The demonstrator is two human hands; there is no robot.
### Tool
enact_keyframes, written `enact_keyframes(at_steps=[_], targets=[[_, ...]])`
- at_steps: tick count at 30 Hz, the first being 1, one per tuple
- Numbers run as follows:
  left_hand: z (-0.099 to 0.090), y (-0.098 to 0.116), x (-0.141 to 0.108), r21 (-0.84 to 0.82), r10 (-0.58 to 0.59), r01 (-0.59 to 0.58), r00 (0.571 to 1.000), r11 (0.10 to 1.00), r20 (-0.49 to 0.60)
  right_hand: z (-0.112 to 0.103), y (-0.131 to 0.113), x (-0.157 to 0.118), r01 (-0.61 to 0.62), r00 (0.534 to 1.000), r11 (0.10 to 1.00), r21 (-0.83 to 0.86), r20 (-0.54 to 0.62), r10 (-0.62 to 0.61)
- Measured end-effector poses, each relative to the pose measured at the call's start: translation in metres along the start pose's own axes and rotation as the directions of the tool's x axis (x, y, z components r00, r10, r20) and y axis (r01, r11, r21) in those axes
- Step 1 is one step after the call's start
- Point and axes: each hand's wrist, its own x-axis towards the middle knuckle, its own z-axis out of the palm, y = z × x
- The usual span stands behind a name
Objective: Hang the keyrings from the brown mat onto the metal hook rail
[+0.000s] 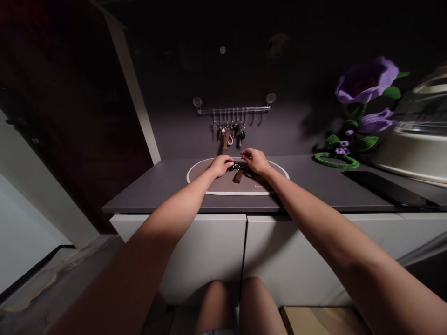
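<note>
A bunch of keys on a metal ring [236,166], with a brown fob [238,176], lies on an oval grey-brown mat [226,187] edged in white. At its left side is my left hand [220,166], thumb and fingers pinched together by the dark pieces near the ring. My right hand [256,161] is just right of the bunch, fingers curled and thumb and forefinger close together. Dark items lie partly beneath that hand. Whatever sits between the fingertips of either hand is too small and dim to make out.
Above the mat, a clear hook rail [233,110] on the wall carries several hanging keys [228,132]. To the right stand purple artificial flowers [368,86], a flat black object [387,188] and a cream, clear-topped appliance [415,151]. White cabinet doors [206,251] are below the counter [157,186].
</note>
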Motion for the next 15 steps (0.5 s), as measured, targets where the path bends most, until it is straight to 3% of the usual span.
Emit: enact_keyframes(at_steps=[4,15], targets=[[0.0001,-0.0042,0.0029,0.086,0.042,-0.044,0.999,0.995,0.026,0.0019,0.0034,0.0012,0.001,1.0,0.998,-0.069,0.027,0.001],[-0.0003,-0.0034,0.0023,-0.032,-0.034,0.031,0.993,0.999,-0.113,0.0041,0.0033,0.0018,-0.004,1.0,0.995,-0.103,0.022,0.006]])
